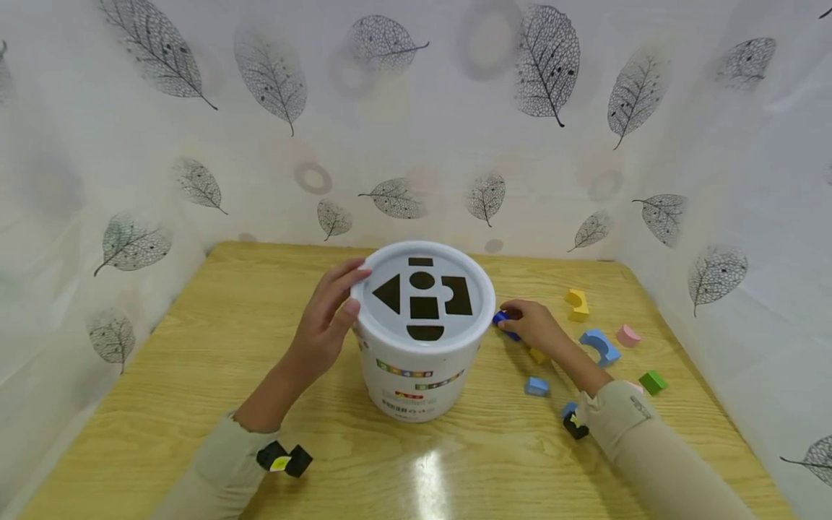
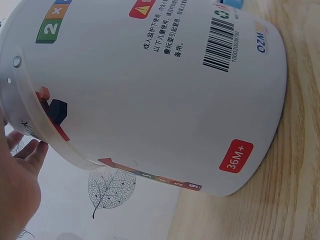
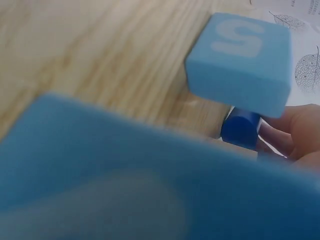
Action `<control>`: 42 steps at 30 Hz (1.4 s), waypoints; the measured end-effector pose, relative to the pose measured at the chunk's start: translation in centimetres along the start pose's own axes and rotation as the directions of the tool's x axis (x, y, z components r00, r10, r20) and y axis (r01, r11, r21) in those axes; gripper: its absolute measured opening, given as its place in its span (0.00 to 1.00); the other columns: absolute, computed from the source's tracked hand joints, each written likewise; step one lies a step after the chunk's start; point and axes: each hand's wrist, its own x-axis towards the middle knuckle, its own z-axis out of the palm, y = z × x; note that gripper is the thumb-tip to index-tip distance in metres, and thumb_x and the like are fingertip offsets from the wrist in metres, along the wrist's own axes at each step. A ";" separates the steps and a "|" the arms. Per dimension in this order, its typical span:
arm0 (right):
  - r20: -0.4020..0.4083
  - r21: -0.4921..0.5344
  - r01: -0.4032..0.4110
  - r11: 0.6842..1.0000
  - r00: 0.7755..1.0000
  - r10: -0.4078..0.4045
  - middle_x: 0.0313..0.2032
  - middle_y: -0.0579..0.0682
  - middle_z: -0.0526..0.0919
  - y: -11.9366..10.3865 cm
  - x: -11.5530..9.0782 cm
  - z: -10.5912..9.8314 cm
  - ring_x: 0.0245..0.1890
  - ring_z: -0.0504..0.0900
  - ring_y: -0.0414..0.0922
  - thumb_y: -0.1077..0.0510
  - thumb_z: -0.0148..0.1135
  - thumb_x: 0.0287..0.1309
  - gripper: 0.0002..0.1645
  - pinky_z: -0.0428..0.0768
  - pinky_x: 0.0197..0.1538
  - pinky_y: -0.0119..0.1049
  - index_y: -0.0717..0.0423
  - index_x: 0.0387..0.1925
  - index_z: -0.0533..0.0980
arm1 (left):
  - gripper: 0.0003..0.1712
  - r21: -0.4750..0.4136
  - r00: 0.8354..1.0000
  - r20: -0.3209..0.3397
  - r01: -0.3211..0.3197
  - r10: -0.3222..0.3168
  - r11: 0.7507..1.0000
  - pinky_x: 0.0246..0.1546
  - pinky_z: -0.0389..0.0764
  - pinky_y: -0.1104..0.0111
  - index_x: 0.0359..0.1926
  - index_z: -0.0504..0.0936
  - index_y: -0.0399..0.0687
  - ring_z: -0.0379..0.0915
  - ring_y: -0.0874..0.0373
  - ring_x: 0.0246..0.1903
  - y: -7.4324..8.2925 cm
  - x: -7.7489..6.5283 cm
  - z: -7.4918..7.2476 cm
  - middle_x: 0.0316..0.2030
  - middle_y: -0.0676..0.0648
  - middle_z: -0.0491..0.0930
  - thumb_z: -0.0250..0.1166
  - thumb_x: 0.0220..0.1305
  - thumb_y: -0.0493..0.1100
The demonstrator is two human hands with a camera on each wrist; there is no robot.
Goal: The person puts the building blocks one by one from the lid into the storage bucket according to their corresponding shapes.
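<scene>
Wooden tabletop (image 1: 221,347): blue block (image 1: 499,318) in pinch of right hand (image 1: 536,325), bucket (image 1: 438,360) against relaxed left hand (image 1: 321,318).

On a wood-grain tabletop (image 1: 214,339) stands a white bucket (image 1: 416,381), its lid (image 1: 405,292) cut with six dark shapes (a triangle among them). A person's left hand (image 1: 325,321) touches the lid's left rim. The right hand (image 1: 534,326), just right of the bucket, holds a dark blue block (image 1: 500,318). Farther right lie a yellow block (image 1: 581,309), a pink block (image 1: 627,336) and a green block (image 1: 653,382).
</scene>
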 end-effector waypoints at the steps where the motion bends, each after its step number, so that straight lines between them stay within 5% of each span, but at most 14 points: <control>1: -0.001 0.005 -0.005 1.000 1.000 0.005 0.58 0.65 0.80 0.0 -0.1 0.0 0.59 0.78 0.61 0.57 0.63 0.68 0.27 0.79 0.61 0.56 0.66 0.64 0.73 | 0.24 -0.001 1.000 0.001 0.003 -0.003 1.000 0.71 0.68 0.68 0.69 0.70 0.40 0.59 0.52 0.71 0.0 0.0 0.0 0.73 0.43 0.60 0.48 0.75 0.37; 18: -0.005 0.137 -0.044 0.990 0.999 0.045 0.61 0.65 0.77 -0.5 -1.2 -0.8 0.61 0.75 0.61 0.56 0.62 0.69 0.30 0.82 0.58 0.52 0.64 0.67 0.70 | 0.24 -0.031 1.000 0.004 0.030 -0.030 0.999 0.70 0.69 0.70 0.69 0.70 0.41 0.59 0.53 0.72 0.0 -0.2 0.0 0.74 0.44 0.59 0.49 0.76 0.37; 33: -0.114 0.355 0.026 0.935 0.993 0.015 0.62 0.62 0.77 -2.2 -3.9 -2.6 0.63 0.77 0.59 0.45 0.64 0.67 0.38 0.80 0.61 0.53 0.58 0.71 0.67 | 0.24 -0.038 0.999 0.010 0.041 -0.041 0.998 0.70 0.69 0.70 0.69 0.70 0.41 0.59 0.55 0.72 0.1 -0.3 0.0 0.74 0.44 0.59 0.48 0.76 0.36; 42: -0.155 0.408 0.042 0.912 0.988 0.024 0.64 0.58 0.76 -5.1 -6.3 -5.1 0.65 0.76 0.57 0.42 0.65 0.66 0.39 0.82 0.59 0.38 0.52 0.72 0.66 | 0.25 -0.060 1.000 0.011 0.024 -0.023 0.998 0.70 0.70 0.68 0.71 0.69 0.42 0.61 0.52 0.71 0.0 -0.4 0.1 0.74 0.45 0.59 0.48 0.76 0.35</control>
